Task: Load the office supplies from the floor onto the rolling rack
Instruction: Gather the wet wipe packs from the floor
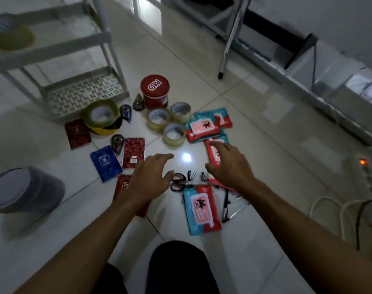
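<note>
My left hand (151, 179): fingers spread, empty, frame centre.
My right hand (229, 164): spread, empty, above red-and-teal wipes packet (214, 154).
White plastic rolling rack (59, 60): upper left.

Dim, blurry; glare spot on floor (186, 157).

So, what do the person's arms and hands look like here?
Both forearms are bare, with no sleeves in view. The left hand and right hand wear no gloves; no rings, watch or bracelets show. The picture is dim and slightly blurred.
</note>
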`<state>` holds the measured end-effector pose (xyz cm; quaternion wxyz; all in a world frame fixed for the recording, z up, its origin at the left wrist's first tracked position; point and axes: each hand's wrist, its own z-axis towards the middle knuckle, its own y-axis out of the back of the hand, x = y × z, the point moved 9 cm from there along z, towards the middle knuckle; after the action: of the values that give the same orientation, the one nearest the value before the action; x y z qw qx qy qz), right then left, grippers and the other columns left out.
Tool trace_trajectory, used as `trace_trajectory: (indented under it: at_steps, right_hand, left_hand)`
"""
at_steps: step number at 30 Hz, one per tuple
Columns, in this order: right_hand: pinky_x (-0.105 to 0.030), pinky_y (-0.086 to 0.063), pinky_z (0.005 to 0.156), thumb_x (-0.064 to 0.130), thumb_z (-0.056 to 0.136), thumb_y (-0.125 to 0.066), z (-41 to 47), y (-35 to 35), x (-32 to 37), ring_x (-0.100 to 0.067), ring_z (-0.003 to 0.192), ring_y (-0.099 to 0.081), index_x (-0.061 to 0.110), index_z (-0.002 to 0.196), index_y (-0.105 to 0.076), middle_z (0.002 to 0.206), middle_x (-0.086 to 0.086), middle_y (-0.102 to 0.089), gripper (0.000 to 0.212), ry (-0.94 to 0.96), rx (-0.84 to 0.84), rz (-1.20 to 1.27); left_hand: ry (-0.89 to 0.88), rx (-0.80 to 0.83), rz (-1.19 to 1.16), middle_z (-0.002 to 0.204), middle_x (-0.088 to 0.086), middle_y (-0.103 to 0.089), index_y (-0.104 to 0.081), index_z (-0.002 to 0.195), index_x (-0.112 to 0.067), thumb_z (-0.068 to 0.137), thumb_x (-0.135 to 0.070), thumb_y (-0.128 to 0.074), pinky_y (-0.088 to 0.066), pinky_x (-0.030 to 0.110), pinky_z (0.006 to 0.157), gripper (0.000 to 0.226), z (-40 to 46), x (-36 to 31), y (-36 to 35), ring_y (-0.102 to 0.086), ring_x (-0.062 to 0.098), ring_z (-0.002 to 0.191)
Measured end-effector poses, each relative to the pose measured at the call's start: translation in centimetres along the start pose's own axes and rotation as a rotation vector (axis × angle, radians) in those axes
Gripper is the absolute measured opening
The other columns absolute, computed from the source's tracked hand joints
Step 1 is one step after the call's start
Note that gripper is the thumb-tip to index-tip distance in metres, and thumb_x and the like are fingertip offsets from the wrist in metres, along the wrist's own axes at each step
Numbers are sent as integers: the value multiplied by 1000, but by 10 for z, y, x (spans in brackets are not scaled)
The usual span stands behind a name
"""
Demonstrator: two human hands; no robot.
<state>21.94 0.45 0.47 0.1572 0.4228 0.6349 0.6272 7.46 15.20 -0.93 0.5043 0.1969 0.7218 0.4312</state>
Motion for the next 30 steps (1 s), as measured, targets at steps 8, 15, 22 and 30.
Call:
trace_trajectory:
  at_steps: [8, 15, 22, 30]
  right_hand:
    - [-35, -56, 77, 50, 71, -80, -39, -132, -68, -17, 95, -67, 26, 121, -41, 115, 1, -65, 67, -305, 301, 170]
    - [-18, -49, 60, 41, 73, -81, -48, -165, -74, 0, 67, -58, 35, 98, -23, 81, 18, -52, 63, -374, 287, 357]
    - [-28, -55, 70, 19, 90, -66, 6, -124, -86, -9, 86, -64, 35, 119, -27, 111, 5, -58, 51, -223, 397, 432]
    - [-24, -50, 79, 19, 86, -68, 52, -98, -145, -11, 102, -57, 28, 132, -42, 129, -2, -51, 54, -41, 485, 131]
  left_hand:
    - [32, 113, -30, 124, 0, -64, -57, 128, -26, 86, -20, -62, -46, 36, 92, 43, 4, 24, -86, -57, 25, 110]
    - [40, 184, 18, 125, -1, -61, -53, 131, -21, 85, -22, -61, -45, 38, 92, 47, 21, 22, -119, -56, 24, 111]
    - [-2, 284, 110, 130, -4, -59, -50, 135, -33, 87, -31, -59, -40, 37, 94, 49, 52, 11, -131, -50, 22, 121]
    - [-60, 419, 418, 151, -8, -34, -50, 134, -37, 92, -34, -48, -33, 37, 102, 41, 54, 32, -147, -39, 19, 132]
